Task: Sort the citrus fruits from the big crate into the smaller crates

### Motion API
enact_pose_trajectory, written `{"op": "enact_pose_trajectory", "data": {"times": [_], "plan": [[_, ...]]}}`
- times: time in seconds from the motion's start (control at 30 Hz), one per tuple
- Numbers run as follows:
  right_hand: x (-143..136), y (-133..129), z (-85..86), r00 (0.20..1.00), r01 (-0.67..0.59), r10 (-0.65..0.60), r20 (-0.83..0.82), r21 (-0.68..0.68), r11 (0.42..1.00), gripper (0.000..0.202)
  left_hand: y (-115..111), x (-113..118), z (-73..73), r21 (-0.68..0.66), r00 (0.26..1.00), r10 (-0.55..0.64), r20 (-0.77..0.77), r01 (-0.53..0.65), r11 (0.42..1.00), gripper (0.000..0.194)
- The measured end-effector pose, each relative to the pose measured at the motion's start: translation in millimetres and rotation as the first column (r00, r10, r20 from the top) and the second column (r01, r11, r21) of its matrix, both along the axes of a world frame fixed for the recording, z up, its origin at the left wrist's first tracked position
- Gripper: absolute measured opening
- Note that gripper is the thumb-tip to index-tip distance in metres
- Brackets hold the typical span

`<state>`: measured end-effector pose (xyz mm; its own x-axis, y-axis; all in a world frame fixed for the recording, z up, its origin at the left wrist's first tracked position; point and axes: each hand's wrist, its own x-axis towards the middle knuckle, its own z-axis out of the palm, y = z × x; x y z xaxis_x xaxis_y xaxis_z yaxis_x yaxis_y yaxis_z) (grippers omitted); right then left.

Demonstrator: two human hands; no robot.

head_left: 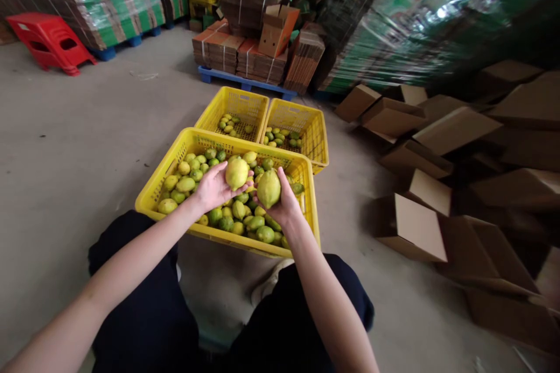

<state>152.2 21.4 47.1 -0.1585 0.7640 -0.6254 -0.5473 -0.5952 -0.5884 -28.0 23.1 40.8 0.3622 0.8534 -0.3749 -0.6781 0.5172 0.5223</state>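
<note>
My left hand (213, 187) cradles a yellow lemon (237, 173) on its fingers, palm turned up. Close beside it, my right hand (286, 201) grips a greener lemon (268, 189), its thumb along the right side. Both hands are above a large yellow plastic crate (165, 154) that holds many loose lemons, some yellow and some green. Part of the crate's fruit is hidden under my hands and the two held lemons.
Behind the large crate stand two smaller yellow crates (210, 106) (321, 128), each with several lemons. Open cardboard boxes (420, 224) are heaped at the right. Flattened cartons (262, 67) lie on a blue pallet (219, 77). A red stool (50, 41) is at the far left.
</note>
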Motion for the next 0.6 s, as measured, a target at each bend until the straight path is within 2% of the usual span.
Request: {"op": "enact_pose_trajectory", "data": {"times": [0.1,0.17,0.27,0.37,0.43,0.5,0.6], "plan": [[-3.3,0.5,0.6,0.999,0.042,-0.042,0.003,-0.063,0.997,0.042,1.4,2.5,0.1,0.007,0.998,0.037,-0.051,-0.037,0.999,0.024],[-4.2,1.2,-1.8,0.999,0.03,-0.032,-0.035,-0.059,0.998,0.039,3.1,3.7,-1.9,0.017,0.993,0.067,-0.101,-0.066,0.998,0.024],[-5.7,2.3,-10.5,0.998,0.017,-0.014,-0.062,0.035,0.999,0.036,4.5,5.9,-3.4,-0.021,0.989,0.082,-0.126,-0.085,0.996,0.03],[-7.9,2.4,-20.2,0.995,0.075,-0.066,-0.071,0.142,0.987,0.034,3.5,8.2,-3.1,-0.064,0.988,0.107,-0.113,-0.115,0.991,0.028],[-7.9,1.9,-23.5,0.99,0.111,-0.097,-0.098,0.15,0.982,0.035,3.1,8.2,-4.1,-0.063,0.986,0.11,-0.124,-0.118,0.991,0.027],[-6.4,1.1,-23.2,0.99,0.091,-0.074,-0.122,0.143,0.986,0.039,3.9,6.1,-7.1,-0.048,0.984,0.1,-0.145,-0.108,0.993,0.03],[-4.8,-0.6,-18.2,0.993,-0.005,0.027,-0.113,0.19,0.982,0.039,7.4,1.7,-13.1,-0.072,0.988,0.039,-0.152,-0.05,0.996,0.034]]}}
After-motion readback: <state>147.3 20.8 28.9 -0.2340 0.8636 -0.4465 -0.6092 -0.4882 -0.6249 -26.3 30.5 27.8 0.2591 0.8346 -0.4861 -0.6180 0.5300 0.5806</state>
